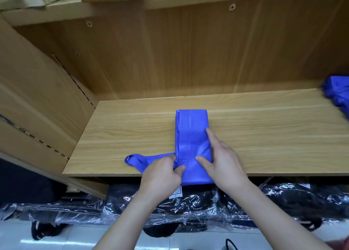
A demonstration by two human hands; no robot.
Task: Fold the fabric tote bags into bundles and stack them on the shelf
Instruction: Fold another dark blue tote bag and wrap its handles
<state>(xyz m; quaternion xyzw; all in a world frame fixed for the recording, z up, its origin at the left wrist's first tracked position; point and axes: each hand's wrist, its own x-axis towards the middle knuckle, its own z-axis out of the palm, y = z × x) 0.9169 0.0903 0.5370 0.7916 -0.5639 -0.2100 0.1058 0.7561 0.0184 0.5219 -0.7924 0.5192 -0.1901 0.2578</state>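
My flat right hand pressed the soft, limp tote bag stretching ahead of its fingers on the shelf, while my left hand beside it pinched, seemingly, where the straps began.

Shelf is lying open either side of the folded tote bag; a blue bag pile is crowding its right end, a side panel walling the left.

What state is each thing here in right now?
Tote bag: folded into a narrow strip, near end overhanging the shelf.
Handles: lying out to the left.
Left hand: pinching the bag's left edge.
Right hand: flat, pressing the bag.
Blue heap: crumpled, blurred.
Black packs: plastic-wrapped.
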